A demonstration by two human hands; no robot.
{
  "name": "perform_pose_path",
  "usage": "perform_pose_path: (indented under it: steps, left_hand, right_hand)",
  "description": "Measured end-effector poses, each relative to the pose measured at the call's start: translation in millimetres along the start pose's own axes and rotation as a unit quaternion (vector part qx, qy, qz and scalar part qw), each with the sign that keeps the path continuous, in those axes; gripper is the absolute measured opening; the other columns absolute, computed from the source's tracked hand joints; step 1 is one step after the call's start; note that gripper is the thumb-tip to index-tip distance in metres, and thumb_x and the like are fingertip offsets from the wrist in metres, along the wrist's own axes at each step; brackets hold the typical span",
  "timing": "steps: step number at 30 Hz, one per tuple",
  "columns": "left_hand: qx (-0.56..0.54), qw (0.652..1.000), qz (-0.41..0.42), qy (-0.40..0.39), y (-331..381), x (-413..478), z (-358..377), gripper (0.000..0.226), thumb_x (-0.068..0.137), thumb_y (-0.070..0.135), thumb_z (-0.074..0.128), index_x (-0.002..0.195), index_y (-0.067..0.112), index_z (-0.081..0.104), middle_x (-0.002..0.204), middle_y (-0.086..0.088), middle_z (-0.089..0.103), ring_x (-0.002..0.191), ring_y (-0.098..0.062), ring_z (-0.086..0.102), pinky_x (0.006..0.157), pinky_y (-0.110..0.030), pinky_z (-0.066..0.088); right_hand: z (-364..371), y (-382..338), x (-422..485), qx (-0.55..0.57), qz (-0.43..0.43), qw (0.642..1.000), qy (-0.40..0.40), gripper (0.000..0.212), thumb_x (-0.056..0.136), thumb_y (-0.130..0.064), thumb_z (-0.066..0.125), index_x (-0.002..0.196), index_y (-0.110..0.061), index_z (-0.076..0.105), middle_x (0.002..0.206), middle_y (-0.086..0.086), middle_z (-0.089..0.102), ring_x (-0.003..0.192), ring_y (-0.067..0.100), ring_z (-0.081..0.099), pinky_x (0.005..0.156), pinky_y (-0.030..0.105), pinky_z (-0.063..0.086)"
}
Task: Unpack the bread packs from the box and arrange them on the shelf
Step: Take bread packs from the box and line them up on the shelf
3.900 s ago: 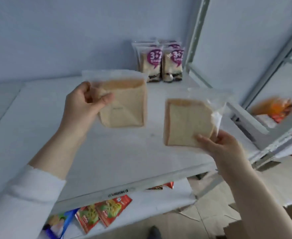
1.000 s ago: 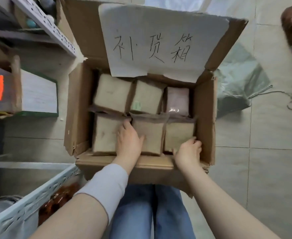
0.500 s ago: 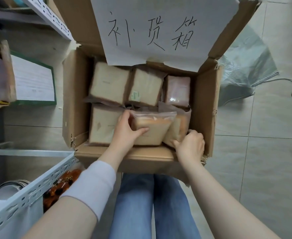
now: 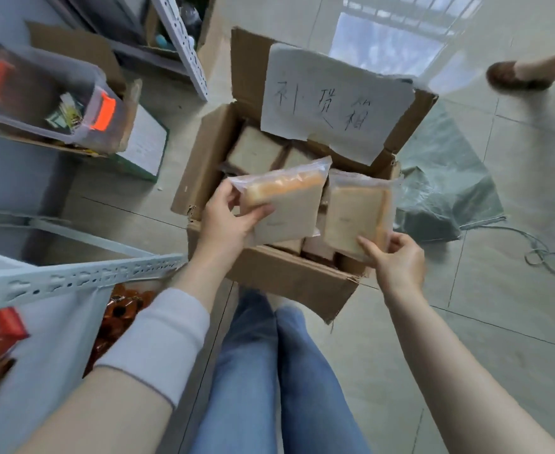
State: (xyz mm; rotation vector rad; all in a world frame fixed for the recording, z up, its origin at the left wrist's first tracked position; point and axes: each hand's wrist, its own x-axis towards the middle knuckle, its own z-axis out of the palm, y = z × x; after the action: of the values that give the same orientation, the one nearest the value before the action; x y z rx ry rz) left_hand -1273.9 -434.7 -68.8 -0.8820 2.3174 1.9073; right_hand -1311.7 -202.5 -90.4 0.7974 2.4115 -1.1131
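Cardboard box (image 4: 204,165): we keep it open at our knees, more packs inside.
Left hand (image 4: 227,221): fingers pinch left bread pack (image 4: 286,208), lifted clear.
Right hand (image 4: 400,260): fingertips clamp right bread pack (image 4: 354,214) low, ready for shelving.

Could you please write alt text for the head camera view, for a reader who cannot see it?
Each hand holds a clear bread pack above an open cardboard box of more packs: left hand, left pack; right hand, right pack. A handwritten paper sign covers the flap.
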Motion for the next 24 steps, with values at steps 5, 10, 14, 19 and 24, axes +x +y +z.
perform_pose_path:
  steps: [5, 10, 14, 19, 24]
  left_hand:
    - [-0.045, 0.986, 0.095, 0.129, 99, -88, -86, 0.031, 0.068, 0.023, 0.078, 0.083, 0.032, 0.053, 0.082, 0.017, 0.062, 0.072, 0.015, 0.059, 0.063, -0.006, 0.045]
    - [-0.047, 0.948, 0.181, 0.258, 167, -198, -204, 0.033, 0.072, 0.015, 0.077, 0.085, 0.035, 0.054, 0.076, 0.033, 0.065, 0.072, 0.017, 0.060, 0.062, -0.001, 0.043]
    - [-0.041, 0.902, 0.213, 0.372, 186, -309, -304, 0.029, 0.070, 0.022, 0.077, 0.083, 0.037, 0.055, 0.078, 0.033, 0.065, 0.076, 0.013, 0.061, 0.064, -0.004, 0.045]
    - [-0.033, 0.829, 0.218, 0.513, 166, -448, -424, 0.024, 0.063, 0.040, 0.074, 0.078, 0.034, 0.056, 0.074, 0.015, 0.059, 0.068, 0.007, 0.055, 0.065, -0.008, 0.044]
    - [-0.017, 0.783, 0.177, 0.596, 116, -555, -524, 0.025, 0.062, 0.043, 0.073, 0.076, 0.032, 0.055, 0.066, 0.018, 0.060, 0.061, 0.005, 0.053, 0.060, -0.011, 0.043]
  right_hand:
    - [-50, -66, -80, 0.077, -0.081, 0.989, -0.101, 0.022, 0.068, -0.023, 0.080, 0.078, -0.019, 0.061, 0.092, 0.009, 0.070, 0.080, 0.019, 0.069, 0.070, 0.033, 0.058]
    - [-57, -138, -206, 0.105, -0.205, 0.942, -0.245, 0.013, 0.072, -0.021, 0.076, 0.079, -0.021, 0.065, 0.079, -0.001, 0.071, 0.062, 0.008, 0.067, 0.052, 0.015, 0.051]
    - [-42, -180, -326, 0.090, -0.314, 0.883, -0.338, 0.014, 0.074, -0.022, 0.075, 0.084, -0.017, 0.067, 0.075, 0.000, 0.073, 0.063, 0.011, 0.069, 0.054, 0.019, 0.053]
    - [-1, -202, -484, 0.072, -0.407, 0.800, -0.434, 0.028, 0.074, -0.018, 0.073, 0.091, 0.001, 0.062, 0.082, 0.007, 0.072, 0.074, 0.022, 0.069, 0.071, 0.037, 0.058]
    - [68, -208, -622, 0.065, -0.457, 0.726, -0.510, 0.023, 0.074, -0.010, 0.072, 0.089, 0.005, 0.062, 0.071, 0.002, 0.069, 0.061, 0.011, 0.067, 0.056, 0.022, 0.056]
